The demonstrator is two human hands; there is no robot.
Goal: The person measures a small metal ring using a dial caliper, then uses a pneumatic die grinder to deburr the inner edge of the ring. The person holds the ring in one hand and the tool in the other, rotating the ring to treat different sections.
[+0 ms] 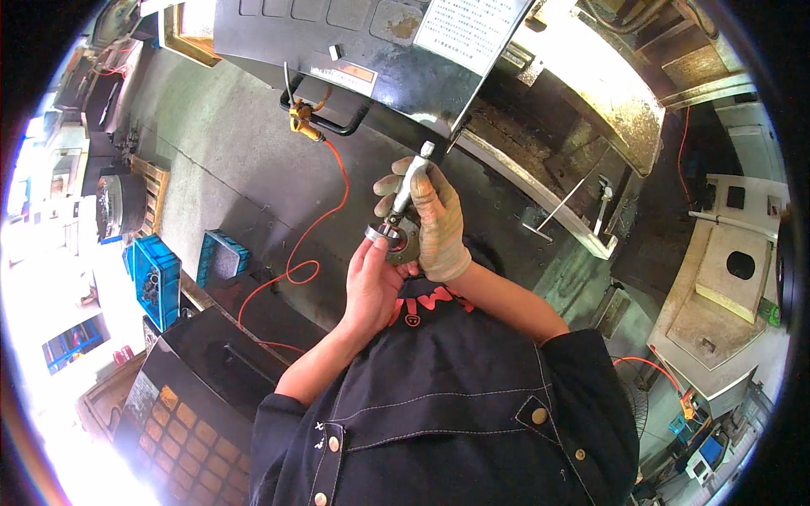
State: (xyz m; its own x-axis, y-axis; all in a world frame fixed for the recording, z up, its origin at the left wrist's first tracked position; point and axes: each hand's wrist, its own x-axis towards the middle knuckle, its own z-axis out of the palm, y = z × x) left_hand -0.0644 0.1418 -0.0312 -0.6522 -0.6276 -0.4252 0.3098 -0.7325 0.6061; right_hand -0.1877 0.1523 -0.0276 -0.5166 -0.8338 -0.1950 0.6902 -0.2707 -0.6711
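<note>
Ring (388,237), a small metal part, is being held at chest height by bare left hand (372,282), fingers wrapping it; gloved right hand (436,221) is gripping micrometer (408,187), best kept square across ring.

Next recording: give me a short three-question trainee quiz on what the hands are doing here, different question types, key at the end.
1. True or false: the right hand wears a work glove while the left hand is bare.
2. Multiple choice: the slim metal gauge in the right hand has its lower end at
A. the blue crate
B. the round metal part held by the left hand
C. the orange hose
3. Fill in: the orange hose lies on the ______, to the person's left.

Key
1. True.
2. B: the gauge's lower end meets the round part between the two hands.
3. Floor.
</note>
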